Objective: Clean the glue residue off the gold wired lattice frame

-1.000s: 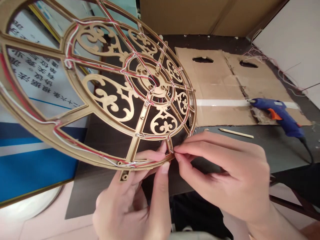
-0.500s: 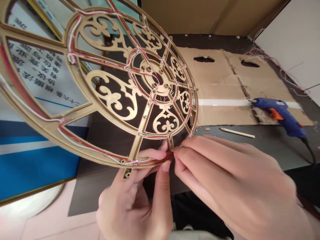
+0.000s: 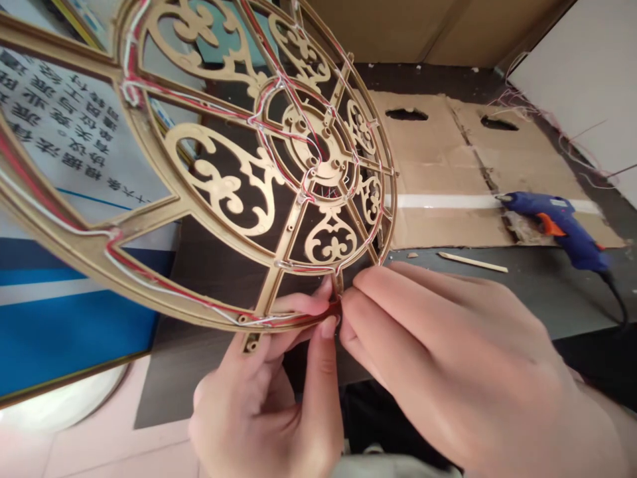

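A round gold openwork frame (image 3: pixel 281 265) is tilted up in front of me, with scrollwork panels and a hub. Red and white wires (image 3: pixel 199 302) run along its outer rim, rings and spokes. My left hand (image 3: pixel 279 392) grips the lower rim, thumb in front and a finger reaching through an opening. At the rim's lower right, my right hand (image 3: pixel 448 352) is closed, its fingertips pressed together beside the left thumb; what they pinch is hidden behind the fingers.
On the dark table (image 3: pixel 497 292) lie a cardboard sheet (image 3: pixel 432 159), a blue glue gun (image 3: pixel 557 222) and a thin wooden stick (image 3: pixel 472 263). Loose wires (image 3: pixel 562 136) trail at the right back. A blue and white framed board (image 3: pixel 64 318) stands at the left.
The frame has turned and shifted slightly, its left side moving further left and up. My right hand has moved a little left along the rim. My left hand keeps its grip.
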{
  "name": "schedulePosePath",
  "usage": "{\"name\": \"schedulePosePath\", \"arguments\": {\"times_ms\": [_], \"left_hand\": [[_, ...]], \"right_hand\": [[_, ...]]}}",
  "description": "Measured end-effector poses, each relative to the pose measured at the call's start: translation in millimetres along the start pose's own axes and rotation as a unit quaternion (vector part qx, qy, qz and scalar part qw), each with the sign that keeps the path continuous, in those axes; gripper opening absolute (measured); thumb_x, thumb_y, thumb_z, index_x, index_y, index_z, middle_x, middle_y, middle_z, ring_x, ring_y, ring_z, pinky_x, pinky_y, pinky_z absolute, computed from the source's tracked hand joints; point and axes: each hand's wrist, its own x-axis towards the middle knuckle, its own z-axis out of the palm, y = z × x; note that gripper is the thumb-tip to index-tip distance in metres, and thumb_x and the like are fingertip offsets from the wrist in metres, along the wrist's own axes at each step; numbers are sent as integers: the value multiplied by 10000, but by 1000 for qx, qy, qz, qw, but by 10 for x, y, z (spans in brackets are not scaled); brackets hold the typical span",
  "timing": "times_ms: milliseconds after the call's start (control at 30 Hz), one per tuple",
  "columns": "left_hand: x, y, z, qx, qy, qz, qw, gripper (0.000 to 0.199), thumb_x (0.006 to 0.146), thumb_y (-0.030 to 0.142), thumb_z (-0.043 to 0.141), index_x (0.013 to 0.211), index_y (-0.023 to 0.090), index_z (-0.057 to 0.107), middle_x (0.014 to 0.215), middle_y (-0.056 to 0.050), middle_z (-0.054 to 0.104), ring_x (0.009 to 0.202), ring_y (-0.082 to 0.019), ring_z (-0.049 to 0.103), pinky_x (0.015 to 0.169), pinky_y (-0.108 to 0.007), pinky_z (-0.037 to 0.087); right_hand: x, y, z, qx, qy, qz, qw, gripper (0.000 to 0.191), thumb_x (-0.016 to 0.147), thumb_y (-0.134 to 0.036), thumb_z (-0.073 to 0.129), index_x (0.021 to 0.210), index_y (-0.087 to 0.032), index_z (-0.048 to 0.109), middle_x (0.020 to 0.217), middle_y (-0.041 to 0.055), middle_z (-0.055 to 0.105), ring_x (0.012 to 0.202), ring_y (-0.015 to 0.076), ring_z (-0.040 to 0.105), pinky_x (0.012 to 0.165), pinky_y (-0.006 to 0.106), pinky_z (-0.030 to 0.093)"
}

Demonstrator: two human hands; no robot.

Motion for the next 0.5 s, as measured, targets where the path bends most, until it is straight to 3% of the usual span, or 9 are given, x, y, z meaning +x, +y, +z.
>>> {"name": "schedulePosePath", "arguments": {"times_ms": [100,233,333,500], "left_hand": [[-27,-17,5,-7,-16,-4,1000,300,921,230,657,1084,474,723,1091,102,782,911,-177,791,875,-314,700],[-47,-48,-6,-11,-23,9,1000,341,915,218,642,1115,484,713,1095,114,778,933,-158,787,865,-266,692],[-47,-66,-28,-7,-30,8,1000,340,917,232,646,1145,478,705,1117,112,786,935,-164,798,847,-260,696],[-21,-33,-57,5,-39,28,999,249,950,250,642,1129,411,706,1047,84,801,931,-172,807,872,-270,693]], "right_hand": [[-14,6,37,-19,14,-7,1000,474,998,-23,472,604,-150,703,536,23,555,456,147,509,389,315,382],[-53,3,76,-31,12,-11,999,391,966,-41,549,615,-161,674,553,13,529,494,154,500,422,326,365],[-87,7,83,-21,6,-12,1000,342,919,-42,588,611,-188,614,568,0,501,511,159,482,441,337,358],[-145,52,67,-16,4,10,1000,335,996,-82,538,690,-198,609,633,11,572,566,169,532,489,354,375]]}}
